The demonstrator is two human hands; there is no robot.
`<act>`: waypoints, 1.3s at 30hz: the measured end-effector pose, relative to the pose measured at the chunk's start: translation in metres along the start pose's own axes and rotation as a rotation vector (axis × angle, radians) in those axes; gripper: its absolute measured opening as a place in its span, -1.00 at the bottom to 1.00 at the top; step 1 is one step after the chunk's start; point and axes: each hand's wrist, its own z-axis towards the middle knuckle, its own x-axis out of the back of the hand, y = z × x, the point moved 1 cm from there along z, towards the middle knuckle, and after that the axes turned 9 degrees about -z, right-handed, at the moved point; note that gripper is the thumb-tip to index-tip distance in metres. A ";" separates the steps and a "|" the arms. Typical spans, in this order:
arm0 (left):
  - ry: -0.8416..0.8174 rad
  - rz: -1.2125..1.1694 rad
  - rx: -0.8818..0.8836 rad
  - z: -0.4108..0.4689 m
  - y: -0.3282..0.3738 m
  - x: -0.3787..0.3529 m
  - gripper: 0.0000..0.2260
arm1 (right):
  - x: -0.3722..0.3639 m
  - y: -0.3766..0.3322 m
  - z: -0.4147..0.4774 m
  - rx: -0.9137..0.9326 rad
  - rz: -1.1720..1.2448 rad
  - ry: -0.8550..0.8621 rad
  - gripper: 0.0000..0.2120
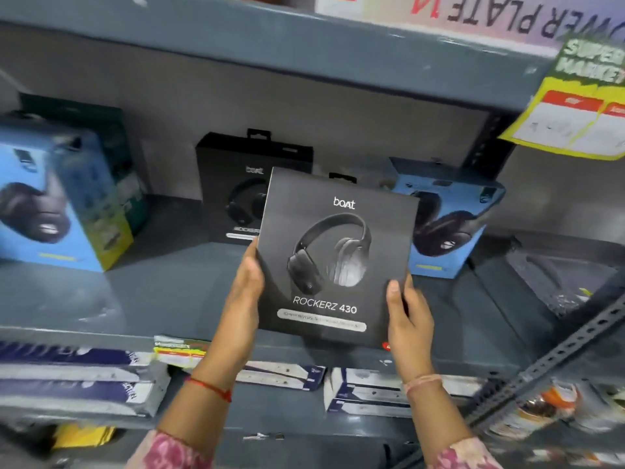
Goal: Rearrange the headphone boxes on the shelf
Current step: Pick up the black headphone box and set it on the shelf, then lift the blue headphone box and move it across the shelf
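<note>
I hold a black headphone box (334, 255) marked boAt Rockerz 430 upright in front of the grey metal shelf (162, 286). My left hand (245, 292) grips its left edge and my right hand (407, 309) grips its lower right corner. Behind it a second black headphone box (236, 184) stands at the back of the shelf. A blue headphone box (57, 198) stands at the left, and another blue headphone box (453, 214) leans at the right, partly hidden by the box I hold.
A dark green box (84, 113) stands behind the left blue one. White and navy flat boxes (365, 390) fill the lower shelf. A yellow price tag (575, 106) hangs from the upper shelf at right. A perforated metal upright (554, 357) slants across the lower right.
</note>
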 end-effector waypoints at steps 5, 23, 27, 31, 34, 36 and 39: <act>0.055 0.155 -0.094 0.013 0.005 0.058 -0.33 | -0.057 -0.017 -0.004 -0.023 -0.008 -0.146 -0.54; 0.470 0.423 -0.014 0.059 -0.015 0.189 -0.73 | -0.170 -0.047 -0.060 0.034 -0.019 0.133 -0.40; 0.819 0.364 -0.045 0.041 0.019 0.254 -0.81 | -0.260 -0.098 -0.108 0.115 0.043 -0.343 -0.24; 0.861 0.413 0.007 0.051 0.045 0.310 -0.67 | -0.358 -0.141 -0.093 0.036 0.095 -0.687 0.15; 0.823 0.439 0.041 0.055 0.047 0.337 -0.63 | -0.402 -0.154 -0.069 0.028 0.114 -0.681 0.23; 0.787 0.426 0.059 0.054 0.044 0.345 -0.60 | -0.413 -0.156 -0.063 0.027 0.102 -0.657 0.17; 0.755 0.414 0.069 0.053 0.042 0.349 -0.52 | -0.416 -0.155 -0.063 0.024 0.133 -0.643 0.01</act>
